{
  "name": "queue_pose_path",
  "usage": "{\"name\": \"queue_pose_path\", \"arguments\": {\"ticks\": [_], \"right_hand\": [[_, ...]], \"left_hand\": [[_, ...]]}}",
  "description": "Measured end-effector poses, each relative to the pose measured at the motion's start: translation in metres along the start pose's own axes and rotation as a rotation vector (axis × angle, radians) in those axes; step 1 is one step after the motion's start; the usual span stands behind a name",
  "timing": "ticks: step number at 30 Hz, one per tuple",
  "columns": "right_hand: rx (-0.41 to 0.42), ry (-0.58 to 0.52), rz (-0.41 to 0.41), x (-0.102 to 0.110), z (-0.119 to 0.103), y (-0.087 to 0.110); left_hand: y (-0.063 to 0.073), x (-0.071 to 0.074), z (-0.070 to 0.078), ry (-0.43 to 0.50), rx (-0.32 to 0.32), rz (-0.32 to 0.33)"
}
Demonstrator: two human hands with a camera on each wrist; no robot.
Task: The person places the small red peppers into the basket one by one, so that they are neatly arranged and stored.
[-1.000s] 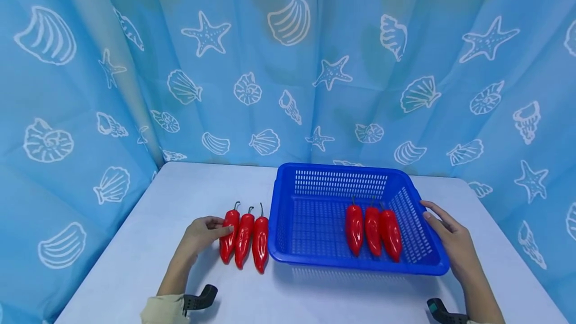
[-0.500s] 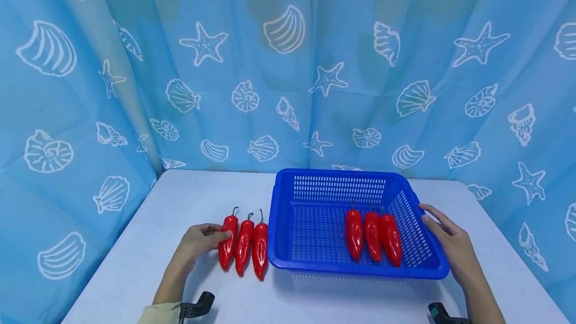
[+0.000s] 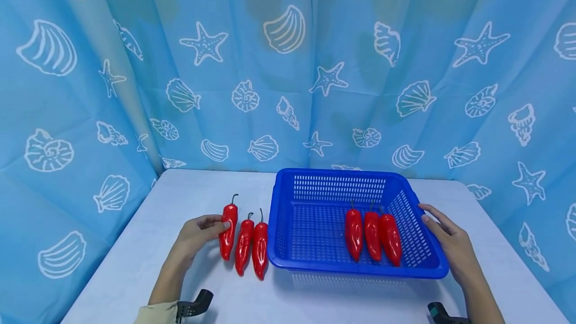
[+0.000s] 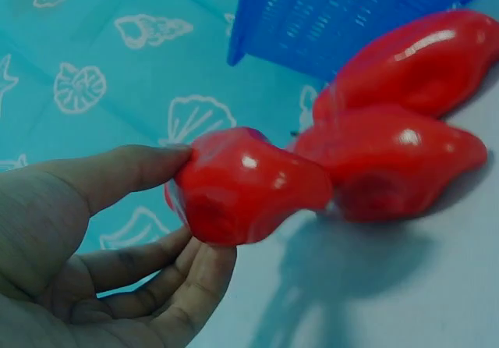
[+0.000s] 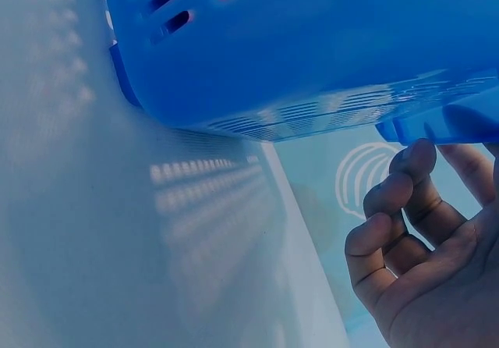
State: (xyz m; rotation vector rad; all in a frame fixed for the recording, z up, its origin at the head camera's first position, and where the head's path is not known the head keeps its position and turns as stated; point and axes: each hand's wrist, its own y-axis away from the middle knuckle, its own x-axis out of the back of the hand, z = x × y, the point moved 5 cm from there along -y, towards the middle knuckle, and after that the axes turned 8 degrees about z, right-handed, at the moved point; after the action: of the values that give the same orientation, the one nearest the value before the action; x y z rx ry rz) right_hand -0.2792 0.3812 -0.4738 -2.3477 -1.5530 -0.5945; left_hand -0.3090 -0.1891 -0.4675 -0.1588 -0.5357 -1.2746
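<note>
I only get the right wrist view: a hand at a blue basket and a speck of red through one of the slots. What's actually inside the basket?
Observer: The head view shows three red peppers in the blue basket, lying side by side; the speck is probably one of them.

Visitor: Neat! And what's going on over on the left?

Observer: The left hand pinches a fourth pepper between its thumb and fingers.

Visitor: Is that the only one outside?

Observer: No, two more peppers lie on the white table, between the pinched one and the basket.
</note>
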Motion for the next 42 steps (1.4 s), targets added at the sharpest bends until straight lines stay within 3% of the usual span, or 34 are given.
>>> {"name": "queue_pose_path", "arguments": {"ticks": [14, 22, 35, 42], "right_hand": [[0.015, -0.001, 0.004, 0.002, 0.000, -0.001], [0.035, 0.009, -0.001, 0.002, -0.004, -0.001], [0.035, 0.011, 0.000, 0.004, -0.005, -0.001], [0.012, -0.001, -0.005, 0.001, 0.000, 0.001]], "left_hand": [[0.010, -0.006, 0.020, 0.140, -0.018, -0.052], [0.017, -0.011, 0.030, 0.231, 0.003, -0.090], [0.035, -0.032, 0.060, 0.345, -0.085, -0.151], [0.039, -0.043, 0.068, 0.314, -0.094, -0.183]]}}
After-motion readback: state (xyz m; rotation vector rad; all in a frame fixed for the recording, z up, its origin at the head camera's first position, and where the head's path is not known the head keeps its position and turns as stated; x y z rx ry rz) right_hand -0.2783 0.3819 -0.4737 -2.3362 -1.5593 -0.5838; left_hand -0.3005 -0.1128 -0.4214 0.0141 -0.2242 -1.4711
